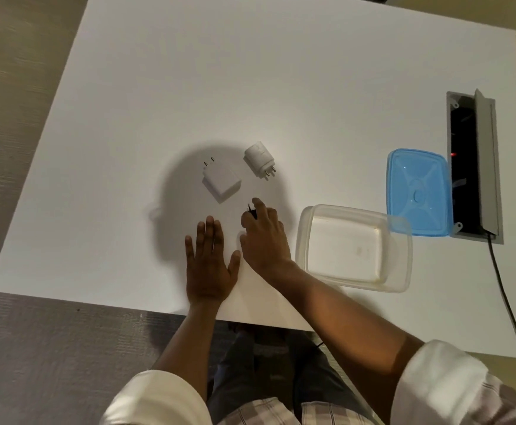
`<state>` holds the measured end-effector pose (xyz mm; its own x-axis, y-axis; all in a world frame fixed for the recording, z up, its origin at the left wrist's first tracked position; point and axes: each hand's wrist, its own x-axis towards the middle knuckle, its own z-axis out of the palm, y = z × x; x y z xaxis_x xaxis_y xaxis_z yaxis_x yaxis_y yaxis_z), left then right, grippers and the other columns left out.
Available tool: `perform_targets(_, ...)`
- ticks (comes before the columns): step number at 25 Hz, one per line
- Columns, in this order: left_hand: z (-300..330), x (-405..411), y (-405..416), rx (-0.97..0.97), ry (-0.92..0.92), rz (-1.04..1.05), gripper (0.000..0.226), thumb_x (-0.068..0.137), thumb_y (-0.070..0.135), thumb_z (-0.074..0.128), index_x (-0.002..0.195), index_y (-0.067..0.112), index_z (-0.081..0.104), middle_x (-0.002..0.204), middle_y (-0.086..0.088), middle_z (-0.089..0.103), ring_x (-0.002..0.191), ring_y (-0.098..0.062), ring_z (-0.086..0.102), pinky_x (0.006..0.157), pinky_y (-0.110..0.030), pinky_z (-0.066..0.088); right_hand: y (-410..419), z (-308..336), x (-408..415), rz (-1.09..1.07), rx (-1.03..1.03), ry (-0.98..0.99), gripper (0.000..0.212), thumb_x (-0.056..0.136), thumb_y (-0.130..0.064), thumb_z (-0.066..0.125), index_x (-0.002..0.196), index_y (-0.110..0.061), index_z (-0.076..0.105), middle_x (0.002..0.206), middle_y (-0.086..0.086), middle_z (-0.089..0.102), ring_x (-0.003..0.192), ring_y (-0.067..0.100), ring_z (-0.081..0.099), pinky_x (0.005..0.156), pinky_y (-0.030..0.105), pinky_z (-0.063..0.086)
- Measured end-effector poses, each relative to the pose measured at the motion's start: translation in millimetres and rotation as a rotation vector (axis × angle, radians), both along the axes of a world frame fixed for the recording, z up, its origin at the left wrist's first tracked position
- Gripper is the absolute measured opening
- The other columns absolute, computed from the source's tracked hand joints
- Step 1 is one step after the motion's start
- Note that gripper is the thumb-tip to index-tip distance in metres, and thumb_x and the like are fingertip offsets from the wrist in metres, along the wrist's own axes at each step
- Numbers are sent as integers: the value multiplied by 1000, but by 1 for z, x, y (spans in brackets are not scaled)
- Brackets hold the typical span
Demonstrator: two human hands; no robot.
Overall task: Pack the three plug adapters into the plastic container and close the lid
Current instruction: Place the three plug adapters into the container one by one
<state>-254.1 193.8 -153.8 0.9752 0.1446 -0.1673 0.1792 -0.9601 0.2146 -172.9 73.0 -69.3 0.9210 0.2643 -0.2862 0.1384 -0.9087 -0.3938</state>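
At the near table edge, the left hand (209,265) lies flat and empty; the right hand (264,237) closes on a black adapter (252,211). Just right, the plastic container (307,228) stands empty. Beyond, 2 white adapters (221,184) remain unpacked, the blue lid (417,191) off. Judged: 0 of 3 packed; open table all around.

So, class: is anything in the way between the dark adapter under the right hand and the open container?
Nothing visible. The right hand covers the dark adapter, and only bare table separates it from the clear container, whose blue lid is off.
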Motion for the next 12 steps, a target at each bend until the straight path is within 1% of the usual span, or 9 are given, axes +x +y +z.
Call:
perform_targets(2, 0, 0, 0, -6, -9, 2, 77, 99, 56, 27, 160, 12, 8, 169, -8, 8, 156, -26, 7, 127, -52, 10, -5, -2, -5, -24, 1, -15, 44, 90, -18, 62, 133, -14, 49, 155, 12, 29, 127, 34, 46, 101, 43, 47)
perform_targets(4, 1, 0, -1, -13, -12, 6, 77, 99, 55, 27, 160, 12, 7, 169, -8, 7, 157, -26, 7, 127, -52, 10, -9, -3, -6, -50, -7, 32, 54, 89, -16, 64, 138, -15, 42, 154, 13, 28, 120, 35, 52, 96, 42, 51)
perform_targets(7, 1, 0, -1, -16, -14, 13, 77, 99, 55, 27, 160, 12, 6, 169, -8, 7, 156, -26, 7, 127, -51, 10, -14, -1, -4, -40, -5, 83, 59, 89, -14, 66, 142, -15, 39, 144, 12, 40, 113, 33, 58, 93, 42, 55)
perform_targets(12, 2, 0, -2, -15, -5, 13, 77, 98, 55, 25, 160, 12, 7, 169, -8, 9, 156, -26, 8, 127, -52, 10, -15, -2, -3, -45, -32, 52, 59, 89, -17, 68, 141, -14, 39, 130, 14, 53, 102, 30, 66, 87, 39, 57)
